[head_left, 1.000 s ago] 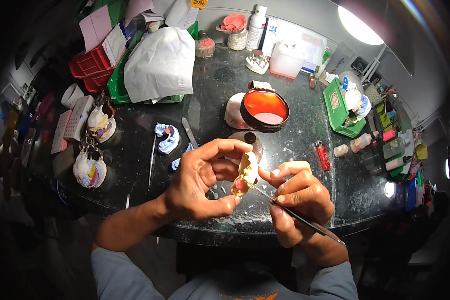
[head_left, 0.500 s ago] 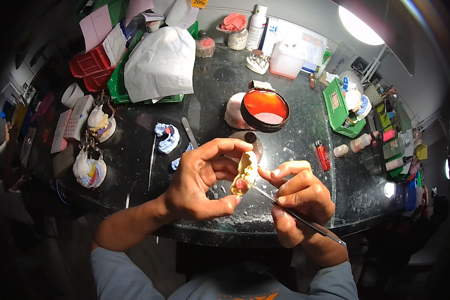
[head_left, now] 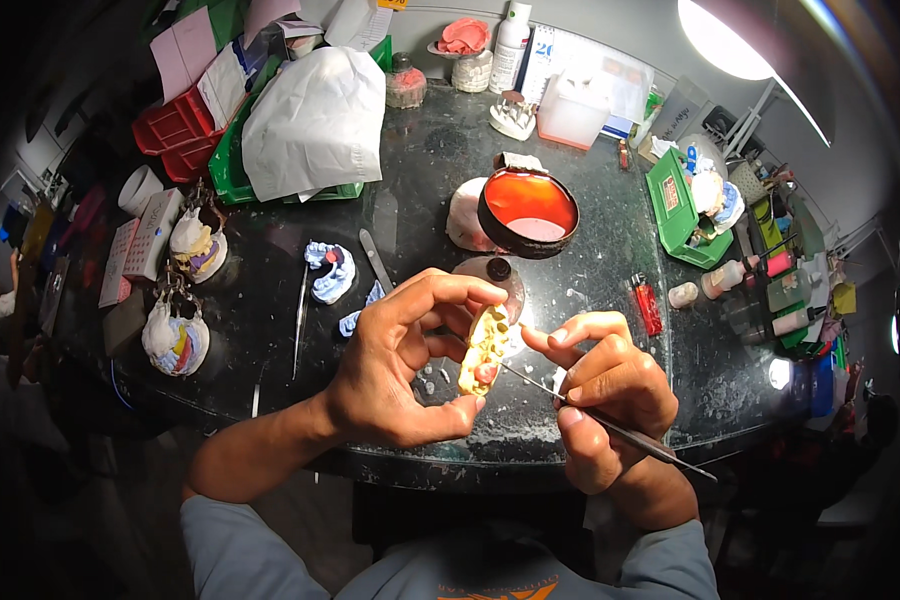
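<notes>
My left hand (head_left: 400, 365) is closed around the ends of a yellowish dental cast (head_left: 486, 345), thumb at its near end and index finger at its far end. A patch of pink wax (head_left: 485, 373) sits on the cast's near part. Between thumb and fingers of my right hand (head_left: 615, 400) is a thin metal wax carver (head_left: 635, 437). Its tip points at the cast beside the pink patch; whether it touches I cannot tell. Beyond the cast stands a dark-capped glass burner (head_left: 500, 275), partly hidden by my left hand.
A round dark tin of red wax (head_left: 530, 212) stands farther back. A red lighter (head_left: 646, 305) lies to the right, near a green bin (head_left: 678, 215) of casts. On the left are a blue-white impression (head_left: 330, 272), a slim metal tool (head_left: 300, 322) and mounted casts (head_left: 177, 335).
My right hand and the carver have moved slightly right, and the carver lies flatter. The cast has turned a little in my left hand, showing more of its toothed surface.
</notes>
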Available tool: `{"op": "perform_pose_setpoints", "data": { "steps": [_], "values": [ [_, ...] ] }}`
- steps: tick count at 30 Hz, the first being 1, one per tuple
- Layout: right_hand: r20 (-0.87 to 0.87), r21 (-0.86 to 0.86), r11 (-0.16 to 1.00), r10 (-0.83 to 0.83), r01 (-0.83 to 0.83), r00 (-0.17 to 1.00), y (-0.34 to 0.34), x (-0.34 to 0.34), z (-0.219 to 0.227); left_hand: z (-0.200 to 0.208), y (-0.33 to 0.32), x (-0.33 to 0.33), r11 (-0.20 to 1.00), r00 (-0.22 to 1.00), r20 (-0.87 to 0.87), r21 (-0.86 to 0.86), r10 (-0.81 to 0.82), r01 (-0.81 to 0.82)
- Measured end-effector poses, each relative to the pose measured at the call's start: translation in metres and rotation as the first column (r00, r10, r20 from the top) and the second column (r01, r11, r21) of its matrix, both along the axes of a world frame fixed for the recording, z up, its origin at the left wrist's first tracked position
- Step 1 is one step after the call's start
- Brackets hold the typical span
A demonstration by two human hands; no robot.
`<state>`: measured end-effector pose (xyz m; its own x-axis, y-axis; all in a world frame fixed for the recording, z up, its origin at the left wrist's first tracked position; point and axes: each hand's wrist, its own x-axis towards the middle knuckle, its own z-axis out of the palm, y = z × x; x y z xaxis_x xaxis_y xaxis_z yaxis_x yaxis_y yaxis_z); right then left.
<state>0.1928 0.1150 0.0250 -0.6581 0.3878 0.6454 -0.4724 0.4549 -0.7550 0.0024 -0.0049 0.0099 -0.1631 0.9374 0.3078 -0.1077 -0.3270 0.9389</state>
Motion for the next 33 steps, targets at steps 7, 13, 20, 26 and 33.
{"op": "perform_pose_setpoints", "data": {
  "steps": [7,13,20,26,33],
  "values": [
    [0.01,0.028,1.0,0.011,-0.011,1.0,0.0012,-0.0001,-0.0006,-0.0002,0.0012,0.0005,0.999,1.0,-0.014,0.032,0.019,-0.018],
    [0.016,0.035,0.999,-0.015,0.014,1.0,-0.0001,0.002,-0.0001,0.0003,0.0003,0.0005,0.999,0.999,-0.023,0.037,0.027,-0.026],
    [0.019,0.044,0.999,0.003,-0.004,1.0,0.0008,0.0007,-0.0011,0.0013,0.0005,0.0012,0.998,0.998,-0.034,0.038,0.044,-0.043],
    [0.029,0.052,0.999,-0.012,0.01,1.0,0.0012,0.002,-0.0008,0.0013,0.001,0.0007,0.998,0.998,-0.048,0.051,0.048,-0.046],
    [0.043,0.076,0.997,-0.026,0.022,0.999,0.0017,0.0035,-0.0024,0.0013,0.001,0.001,0.997,0.998,-0.045,0.052,0.051,-0.048]
  ]
}}
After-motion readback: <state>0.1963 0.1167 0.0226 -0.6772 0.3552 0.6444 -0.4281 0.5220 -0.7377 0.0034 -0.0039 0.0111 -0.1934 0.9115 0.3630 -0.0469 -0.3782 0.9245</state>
